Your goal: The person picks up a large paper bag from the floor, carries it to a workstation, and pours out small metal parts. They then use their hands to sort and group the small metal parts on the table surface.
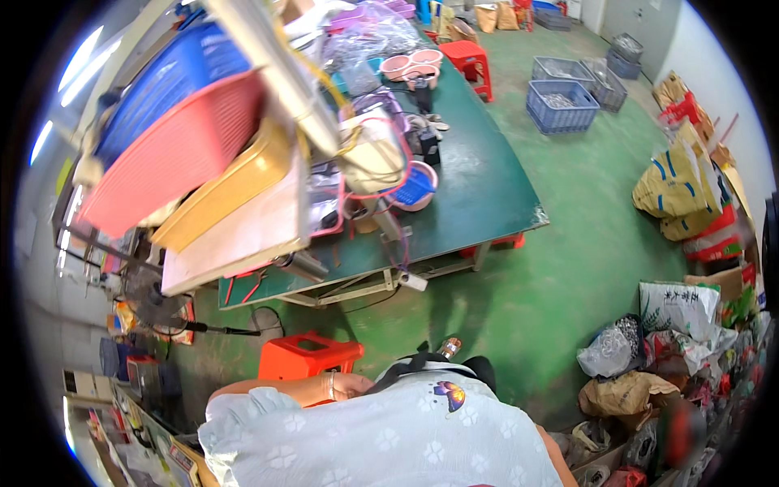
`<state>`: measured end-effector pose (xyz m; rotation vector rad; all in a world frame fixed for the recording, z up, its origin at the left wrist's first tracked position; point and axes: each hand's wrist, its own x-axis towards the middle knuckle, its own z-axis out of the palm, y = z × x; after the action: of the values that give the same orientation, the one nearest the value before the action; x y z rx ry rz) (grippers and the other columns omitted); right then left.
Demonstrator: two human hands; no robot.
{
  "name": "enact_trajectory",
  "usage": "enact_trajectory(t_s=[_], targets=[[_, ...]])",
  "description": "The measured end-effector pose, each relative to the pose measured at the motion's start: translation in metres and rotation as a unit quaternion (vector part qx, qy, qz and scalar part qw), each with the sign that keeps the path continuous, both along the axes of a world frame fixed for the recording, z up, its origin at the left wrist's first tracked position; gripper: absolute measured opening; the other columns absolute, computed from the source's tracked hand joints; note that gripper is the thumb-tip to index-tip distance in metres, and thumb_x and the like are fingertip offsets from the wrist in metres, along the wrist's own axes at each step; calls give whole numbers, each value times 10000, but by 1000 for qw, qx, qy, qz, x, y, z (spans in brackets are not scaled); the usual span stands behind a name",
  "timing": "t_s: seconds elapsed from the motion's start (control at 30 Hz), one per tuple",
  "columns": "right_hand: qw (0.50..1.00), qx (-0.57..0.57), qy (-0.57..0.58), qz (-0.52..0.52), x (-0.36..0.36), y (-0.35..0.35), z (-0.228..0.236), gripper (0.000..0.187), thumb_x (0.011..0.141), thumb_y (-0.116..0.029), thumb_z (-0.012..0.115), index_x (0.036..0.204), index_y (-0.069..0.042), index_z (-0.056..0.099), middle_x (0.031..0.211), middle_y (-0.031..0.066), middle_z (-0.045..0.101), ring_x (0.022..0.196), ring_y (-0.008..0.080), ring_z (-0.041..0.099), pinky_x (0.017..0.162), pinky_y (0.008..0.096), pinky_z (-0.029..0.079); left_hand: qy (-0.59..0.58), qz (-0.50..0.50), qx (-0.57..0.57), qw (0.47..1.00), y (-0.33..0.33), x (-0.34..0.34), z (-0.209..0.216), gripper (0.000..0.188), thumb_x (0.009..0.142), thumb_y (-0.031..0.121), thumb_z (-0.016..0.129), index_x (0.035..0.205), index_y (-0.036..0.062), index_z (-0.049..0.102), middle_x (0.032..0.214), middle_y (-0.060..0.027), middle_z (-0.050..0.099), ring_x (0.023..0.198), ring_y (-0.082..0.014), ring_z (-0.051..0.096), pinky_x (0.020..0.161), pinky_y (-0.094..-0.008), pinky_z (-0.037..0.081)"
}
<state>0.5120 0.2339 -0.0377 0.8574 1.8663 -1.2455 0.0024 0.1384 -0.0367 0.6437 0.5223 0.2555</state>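
1 red stool [311, 362] nr L hand [350, 385]

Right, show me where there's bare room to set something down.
Free: the right part of the green tabletop, between the round pink basket and right edge; the green floor between tabletop and yellow sack. Crowded: the tabletop's far end, with clear plastic bags and small pink baskets.

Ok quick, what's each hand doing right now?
Left hand: partly hidden, can't tell whether open or closed.
Right hand: not in view, can't tell.
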Motion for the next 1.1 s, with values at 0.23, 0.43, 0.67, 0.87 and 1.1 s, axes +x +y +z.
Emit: enact_trajectory(t_s=[0.23, 0.43, 0.67, 0.87, 1.1], targets=[[992, 61, -35, -102, 48, 69, 18, 376, 760, -347, 500, 952, -43, 606, 973, 221, 601, 940, 372, 564, 790, 443, 455, 138, -85, -89, 983, 95, 5, 25, 310, 850, 225, 568, 1055, -7, 562, 989, -86, 620, 866, -174, 576, 727, -342, 479], [975, 114, -51, -181, 130, 133, 29, 356, 751, -322, 513, 924, -28, 611, 957, 229, 602, 920, 372, 573, 775, 452, 460, 260, -53, -126, 956, 182, 85, -10, 306, 842, 216, 562, 1061, 2, 563, 1004, -103, 612, 884, -196, 575, 741, -349, 476], [957, 131, -57, -251, 240, 214, 58, 333, 740, -292, 529, 892, -10, 618, 938, 239, 602, 897, 372, 583, 757, 463, 465, 398, 31, -72, 914, 307, 230, -51, 303, 833, 206, 554, 1067, 14, 564, 1022, -124, 603, 905, -221, 574, 757, -357, 473], [974, 74, 13, -215, 307, 336, 31, 289, 660, -212, 592, 848, 2, 640, 860, 229, 622, 817, 356, 611, 689, 429, 491, 484, 77, -8, 872, 425, 297, -69, 303, 825, 197, 547, 1073, 23, 565, 1037, -141, 595, 923, -243, 573, 771, -364, 470], [942, -75, 127, -302, 374, 470, -15, 399, 596, -283, 688, 874, 1, 644, 768, 190, 645, 728, 284, 637, 605, 391, 489, 526, -12, 37, 850, 603, 350, -126, 306, 815, 186, 540, 1080, 35, 567, 1055, -162, 586, 944, -269, 572, 787, -372, 467]])
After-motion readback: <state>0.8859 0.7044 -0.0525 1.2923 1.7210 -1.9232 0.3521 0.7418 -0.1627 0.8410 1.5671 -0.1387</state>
